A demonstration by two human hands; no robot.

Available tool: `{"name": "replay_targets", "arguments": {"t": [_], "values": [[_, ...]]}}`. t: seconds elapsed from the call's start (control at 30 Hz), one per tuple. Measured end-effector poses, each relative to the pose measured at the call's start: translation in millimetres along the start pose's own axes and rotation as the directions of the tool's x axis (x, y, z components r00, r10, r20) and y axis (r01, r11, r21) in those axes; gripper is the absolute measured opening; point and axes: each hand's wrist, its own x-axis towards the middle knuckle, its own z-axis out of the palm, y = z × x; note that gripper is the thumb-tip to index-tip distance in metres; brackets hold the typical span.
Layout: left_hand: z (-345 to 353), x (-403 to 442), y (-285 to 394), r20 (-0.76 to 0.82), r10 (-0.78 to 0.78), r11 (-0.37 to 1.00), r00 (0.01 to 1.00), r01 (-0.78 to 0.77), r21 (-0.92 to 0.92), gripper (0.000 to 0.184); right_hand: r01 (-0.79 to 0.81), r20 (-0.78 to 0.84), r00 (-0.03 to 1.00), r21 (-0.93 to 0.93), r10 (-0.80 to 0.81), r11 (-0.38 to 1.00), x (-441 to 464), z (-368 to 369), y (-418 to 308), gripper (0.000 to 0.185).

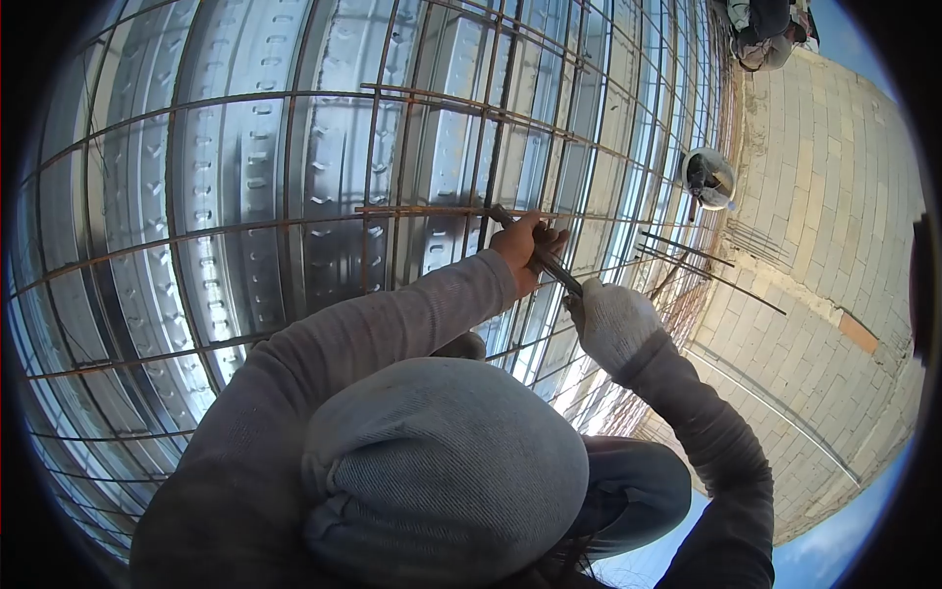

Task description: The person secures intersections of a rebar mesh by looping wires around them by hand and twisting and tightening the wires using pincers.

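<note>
My right hand, in a pale knit glove, closes around the handle end of long dark metal pincers. My bare left hand has its fingers curled over the middle of the pincers, near their head. The head touches or lies very close to a crossing in the rusty rebar mesh. Whether the left fingers also pinch a wire is hidden. Below the mesh runs ribbed, shiny metal decking.
A light-rimmed bucket with dark contents stands near the block wall. Loose bar ends stick out over the mesh edge. Another person is at the top right. My denim-covered knee fills the lower middle.
</note>
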Motion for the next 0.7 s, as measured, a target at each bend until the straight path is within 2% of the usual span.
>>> {"name": "replay_targets", "arguments": {"t": [0.03,0.07,0.1,0.13,0.17,0.2,0.23,0.27,0.3,0.33,0.4,0.43,0.47,0.5,0.53,0.57,0.6,0.63,0.67,0.7], "values": [[-3,-8,4,0.004,0.008,1.000,1.000,-0.008,-0.004,0.030,-0.020,0.196,0.980,0.231,-0.026,0.973,8,6,12,0.045],[-8,-24,2,0.020,0.022,0.981,1.000,-0.026,0.194,0.029,-0.020,0.201,0.979,0.225,-0.026,0.974,5,18,21,0.045],[-9,-35,2,0.045,0.040,0.920,0.998,-0.054,0.389,0.029,-0.367,0.390,0.920,0.839,0.026,0.402,0,32,29,0.043],[-10,-36,0,0.053,0.047,0.918,0.998,-0.064,0.391,0.029,-0.504,0.524,0.845,0.713,-0.106,-0.488,-4,47,37,0.041],[-13,-32,-1,0.104,-0.010,0.970,0.994,-0.016,0.243,0.031,-0.558,0.468,0.830,0.680,-0.304,-0.476,-8,66,43,0.045],[-18,-25,-3,0.161,-0.061,0.995,0.985,0.047,0.088,0.033,-0.547,0.453,0.837,0.701,-0.307,-0.458,-13,80,38,0.054],[-27,-12,-9,0.055,-0.051,0.997,0.997,0.048,0.064,0.034,-0.549,0.452,0.836,0.713,-0.312,-0.436,-15,99,38,0.060],[-26,-8,-10,0.054,-0.051,0.997,0.997,0.048,0.067,0.034,-0.526,0.471,0.850,0.773,-0.235,-0.354,-18,105,30,0.070],[-24,-4,-15,-0.124,0.002,0.986,0.992,0.019,0.168,0.033,-0.512,0.487,0.859,0.819,-0.157,-0.260,-22,110,22,0.081],[-18,-5,-17,-0.288,0.078,0.961,0.954,0.005,0.275,0.032,-0.508,0.483,0.862,0.818,-0.156,-0.271,-23,112,17,0.081],[-8,-6,-20,-0.339,0.140,0.946,0.930,-0.024,0.323,0.030,-0.315,0.332,0.942,0.843,-0.039,-0.435,-23,118,13,0.084],[-3,-6,-21,-0.368,0.155,0.952,0.917,-0.040,0.303,0.034,-0.292,0.288,0.954,0.838,-0.081,-0.461,-24,118,20,0.077],[4,-10,-22,-0.395,0.166,0.957,0.904,-0.051,0.285,0.039,-0.195,0.198,0.978,0.980,0.069,-0.050,-28,113,17,0.067],[11,-14,-24,-0.390,0.138,0.981,0.911,-0.072,0.177,0.033,-0.110,0.047,0.989,0.878,0.143,0.465,-31,104,10,0.062],[6,-9,-27,-0.390,0.133,0.980,0.911,-0.063,0.188,0.033,-0.051,-0.117,0.985,0.517,0.130,0.855,-31,94,3,0.058],[-1,-3,-26,-0.352,0.144,0.961,0.925,-0.046,0.272,0.037,-0.053,-0.124,0.983,0.521,0.137,0.852,-27,94,6,0.058],[-8,2,-24,-0.312,0.154,0.935,0.937,-0.036,0.354,0.042,-0.200,0.129,0.979,0.771,0.160,0.605,-22,94,8,0.057],[-12,-14,-25,-0.273,0.221,0.892,0.936,-0.080,0.446,0.052,-0.372,0.364,0.928,0.881,0.084,0.291,-19,94,11,0.057],[-22,-19,-26,-0.265,0.225,0.890,0.938,-0.087,0.448,0.052,-0.419,0.366,0.906,0.845,-0.211,-0.332,-27,99,11,0.063],[-32,-24,-25,-0.137,0.235,0.849,0.962,-0.135,0.510,0.059,-0.409,0.358,0.911,0.851,-0.206,-0.328,-29,97,13,0.063]]}}
